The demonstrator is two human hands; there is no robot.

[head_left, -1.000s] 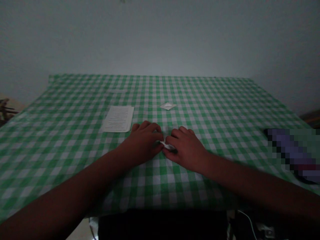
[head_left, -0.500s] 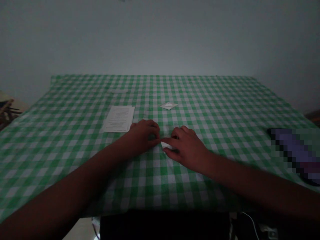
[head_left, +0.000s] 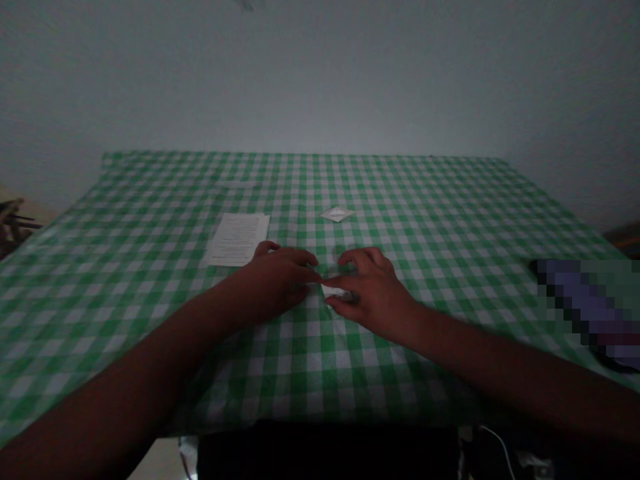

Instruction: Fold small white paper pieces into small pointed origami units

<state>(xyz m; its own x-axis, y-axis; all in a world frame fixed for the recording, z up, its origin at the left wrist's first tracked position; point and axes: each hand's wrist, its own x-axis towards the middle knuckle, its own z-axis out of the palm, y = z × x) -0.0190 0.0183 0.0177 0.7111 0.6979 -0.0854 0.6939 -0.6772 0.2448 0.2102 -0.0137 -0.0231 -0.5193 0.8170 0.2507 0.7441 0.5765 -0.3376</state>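
Observation:
A small piece of folded white paper (head_left: 336, 292) lies low over the checked cloth, held between the thumb and index finger of my right hand (head_left: 373, 283). The other fingers of that hand are curled and raised. My left hand (head_left: 283, 277) is just to the left, fingers partly stretched and apart, its index tip meeting the right index tip at the paper's left corner. I see nothing held in the left hand, though its palm is hidden. Farther back lies a white diamond-shaped folded paper (head_left: 337, 214).
A stack of printed sheets (head_left: 236, 239) lies beyond my left wrist. A green-and-white checked tablecloth (head_left: 425, 220) covers the table, with a faint pale strip (head_left: 237, 184) toward the back. On the right is a dark, pixelated, phone-like object (head_left: 585, 307). A plain wall (head_left: 320, 80) stands behind.
My left hand has flattened and its fingers have opened out from a tighter curl. My right hand's upper fingers have lifted slightly, while its thumb and index finger stay on the folded paper.

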